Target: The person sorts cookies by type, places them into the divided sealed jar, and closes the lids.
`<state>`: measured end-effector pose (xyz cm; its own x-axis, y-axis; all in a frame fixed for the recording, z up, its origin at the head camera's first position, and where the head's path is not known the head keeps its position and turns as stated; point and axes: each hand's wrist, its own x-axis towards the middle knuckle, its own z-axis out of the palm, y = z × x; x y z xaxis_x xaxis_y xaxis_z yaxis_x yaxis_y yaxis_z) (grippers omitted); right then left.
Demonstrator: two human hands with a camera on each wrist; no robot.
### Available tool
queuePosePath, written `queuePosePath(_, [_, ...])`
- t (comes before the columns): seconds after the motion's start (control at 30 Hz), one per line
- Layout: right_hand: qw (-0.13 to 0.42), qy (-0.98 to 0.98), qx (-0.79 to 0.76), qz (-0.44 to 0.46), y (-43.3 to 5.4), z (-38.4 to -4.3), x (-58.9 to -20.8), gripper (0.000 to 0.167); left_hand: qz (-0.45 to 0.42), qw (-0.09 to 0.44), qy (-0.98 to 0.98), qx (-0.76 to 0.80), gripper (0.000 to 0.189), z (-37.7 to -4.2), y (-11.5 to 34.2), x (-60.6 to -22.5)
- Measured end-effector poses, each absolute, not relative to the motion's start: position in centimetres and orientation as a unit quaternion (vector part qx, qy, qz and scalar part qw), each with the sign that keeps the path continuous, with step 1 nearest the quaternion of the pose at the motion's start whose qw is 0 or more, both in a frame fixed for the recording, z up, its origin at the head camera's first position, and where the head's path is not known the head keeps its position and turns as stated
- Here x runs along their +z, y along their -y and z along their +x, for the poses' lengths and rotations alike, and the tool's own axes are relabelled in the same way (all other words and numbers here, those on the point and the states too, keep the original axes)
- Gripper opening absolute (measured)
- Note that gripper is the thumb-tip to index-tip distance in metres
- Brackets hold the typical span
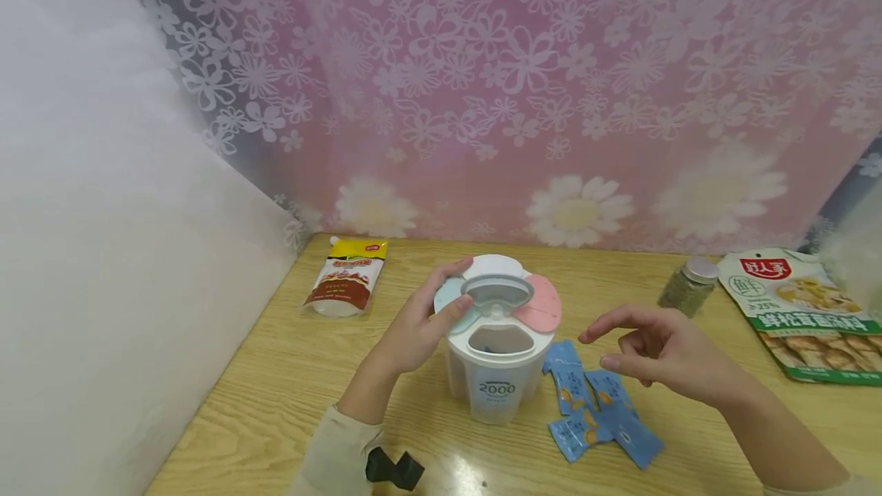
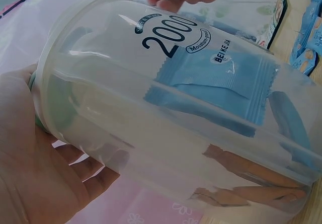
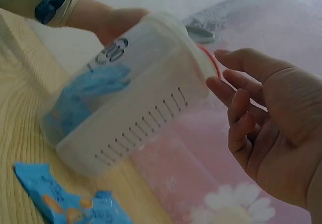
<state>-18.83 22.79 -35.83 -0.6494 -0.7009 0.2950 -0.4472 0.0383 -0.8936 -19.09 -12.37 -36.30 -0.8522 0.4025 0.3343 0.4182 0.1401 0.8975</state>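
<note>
Curled round the lid [image 1: 492, 265], our left hand [image 1: 416, 327] held the clear compartmented canister [image 1: 494, 398] at near centre; our right hand [image 1: 664, 350], fingers loosely bent, was empty. We noted blue sachets [image 2: 219, 100] already inside; loose sachets [image 1: 637, 436] lay unloaded, right.

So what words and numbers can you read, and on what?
"2000": container
"Moisture-": same container, ending unclear
"BEI KE JIA": same container
"好人家": mushroom bag
"鲜": same bag
"≥25%": same bag
Too small or blurry: the arc above "2000", the bag's other writing, the yellow-topped pouch, the blue packets.
</note>
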Motion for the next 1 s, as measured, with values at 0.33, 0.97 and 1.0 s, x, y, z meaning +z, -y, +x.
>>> queuePosePath(0.33, [0.164,-0.687,-0.531,-0.467,-26.2,-20.0,-38.4,0.053,-0.27,0.012,0.764,-0.586,0.054,-19.4,12.3,-36.0])
queuePosePath(0.97, [0.325,-0.687,-0.478,-0.44,-28.8,-22.2,-43.6,0.05,-0.269,0.001,0.756,-0.597,0.054,-19.3,12.4,-36.5])
queuePosePath(1.0, [0.328,-0.694,-0.471,-0.433,-28.8,-22.2,-43.8,0.049,-0.268,0.002,0.757,-0.596,0.053,-19.3,12.4,-36.5])
